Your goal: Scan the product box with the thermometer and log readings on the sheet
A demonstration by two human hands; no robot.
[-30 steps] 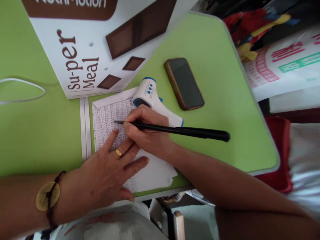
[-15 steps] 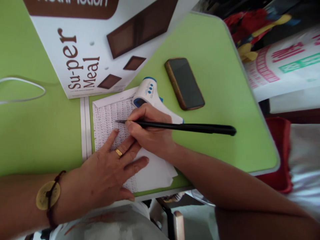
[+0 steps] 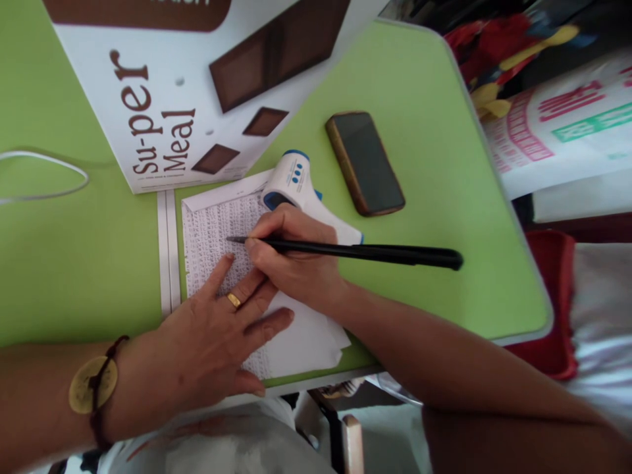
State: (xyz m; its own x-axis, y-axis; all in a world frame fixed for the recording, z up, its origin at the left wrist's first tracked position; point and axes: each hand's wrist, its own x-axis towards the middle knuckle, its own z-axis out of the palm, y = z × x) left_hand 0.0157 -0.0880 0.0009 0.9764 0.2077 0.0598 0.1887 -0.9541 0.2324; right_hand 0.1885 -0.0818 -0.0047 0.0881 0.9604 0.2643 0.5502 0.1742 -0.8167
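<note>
A long black pen [image 3: 365, 251] is pinched between the thumb and fingers of my right hand [image 3: 301, 257]. Its tip meets, or nearly meets, a sheet of paper [image 3: 207, 227] covered in rows of small handwriting. My left hand [image 3: 212, 329], with a gold ring, lies flat on the same paper with its fingers spread, the fingertips close to my right hand. The lower right part of the paper is blank. Just beyond my right hand, a white and blue infrared thermometer [image 3: 291, 181] lies partly over the paper's top corner; my hand hides some of it.
A brown-edged smartphone [image 3: 366, 164] lies on the green table [image 3: 444, 197]. A large white box [image 3: 162, 85] printed "Su-per Meal" stands behind the paper. At left is a white cable [image 3: 59, 161]. Off the table's right side are a printed white bag [image 3: 557, 125] and a red container [image 3: 550, 303].
The black pen has tilted very slightly in my right hand. Both hands stay in nearly the same place on the paper, and the view has shifted a little.
</note>
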